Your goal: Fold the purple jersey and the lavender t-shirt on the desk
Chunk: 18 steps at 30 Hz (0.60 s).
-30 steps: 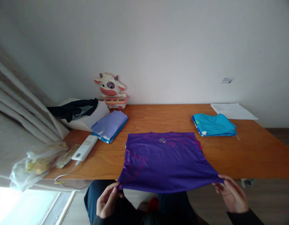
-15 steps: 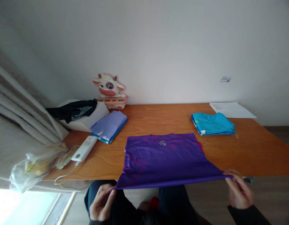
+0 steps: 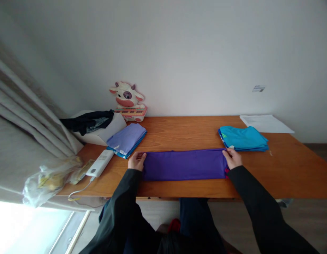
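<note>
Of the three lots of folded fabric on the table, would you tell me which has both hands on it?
The dark purple cloth, front and centre; the lavender-topped pile and turquoise-topped pile are untouched.

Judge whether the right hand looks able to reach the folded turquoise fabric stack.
Probably yes: nothing visible blocks the right hand from the folded turquoise fabric stack just beyond, though it must first release the folded purple cloth.

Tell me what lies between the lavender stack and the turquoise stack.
Only bare wooden tabletop lies straight between the lavender stack and the turquoise stack, as the head view shows; the purple cloth lies nearer the person.
</note>
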Tool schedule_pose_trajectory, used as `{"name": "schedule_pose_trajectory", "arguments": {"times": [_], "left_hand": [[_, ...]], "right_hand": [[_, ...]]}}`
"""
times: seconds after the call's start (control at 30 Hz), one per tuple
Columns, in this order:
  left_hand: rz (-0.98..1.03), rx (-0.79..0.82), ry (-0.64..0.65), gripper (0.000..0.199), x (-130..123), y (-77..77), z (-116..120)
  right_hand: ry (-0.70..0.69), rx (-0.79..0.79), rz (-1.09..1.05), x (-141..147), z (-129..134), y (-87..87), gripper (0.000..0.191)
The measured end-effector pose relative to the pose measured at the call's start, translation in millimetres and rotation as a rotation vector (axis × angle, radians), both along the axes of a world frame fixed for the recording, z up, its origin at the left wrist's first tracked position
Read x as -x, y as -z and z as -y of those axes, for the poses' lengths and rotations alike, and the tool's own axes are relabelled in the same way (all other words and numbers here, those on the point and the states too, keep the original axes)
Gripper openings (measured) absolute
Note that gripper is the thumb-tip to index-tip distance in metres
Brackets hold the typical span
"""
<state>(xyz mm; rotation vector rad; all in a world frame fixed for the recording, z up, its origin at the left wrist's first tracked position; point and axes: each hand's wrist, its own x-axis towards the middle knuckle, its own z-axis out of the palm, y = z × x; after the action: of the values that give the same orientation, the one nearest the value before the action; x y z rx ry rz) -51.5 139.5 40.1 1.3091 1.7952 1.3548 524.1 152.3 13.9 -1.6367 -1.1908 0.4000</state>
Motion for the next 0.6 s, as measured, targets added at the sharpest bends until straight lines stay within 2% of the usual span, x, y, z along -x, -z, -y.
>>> {"name": "schedule_pose_trajectory", "arguments": {"times": [0.1, 0.23, 0.33, 0.4, 0.5, 0.6], "left_hand": [[-0.137, -0.017, 0.016, 0.044, -11, 6.7, -18], [-0.375, -0.051, 0.024, 0.045, -6, 17.6, -4], [-0.501, -0.033, 0.047, 0.046, 2, 22.0, 12], [-0.572, -0.006, 0.039, 0.052, 0, 24.9, 22], [-0.675, 0.091, -0.055, 0.076, -14, 29.9, 39], [-0.746, 0.188, -0.092, 0.092, -29, 31.7, 51]], "right_hand": [[0.018, 0.053, 0.097, 3, -15, 13.4, 0.045], [-0.014, 0.058, 0.186, -1, -10, 28.8, 0.047], [-0.031, 0.003, 0.243, -4, -8, 32.2, 0.048], [-0.013, -0.049, 0.337, -4, -8, 28.8, 0.044], [0.020, -0.123, 0.481, 3, 3, 14.5, 0.034], [-0.049, -0.266, 0.676, 33, 30, -7.1, 0.019]]}}
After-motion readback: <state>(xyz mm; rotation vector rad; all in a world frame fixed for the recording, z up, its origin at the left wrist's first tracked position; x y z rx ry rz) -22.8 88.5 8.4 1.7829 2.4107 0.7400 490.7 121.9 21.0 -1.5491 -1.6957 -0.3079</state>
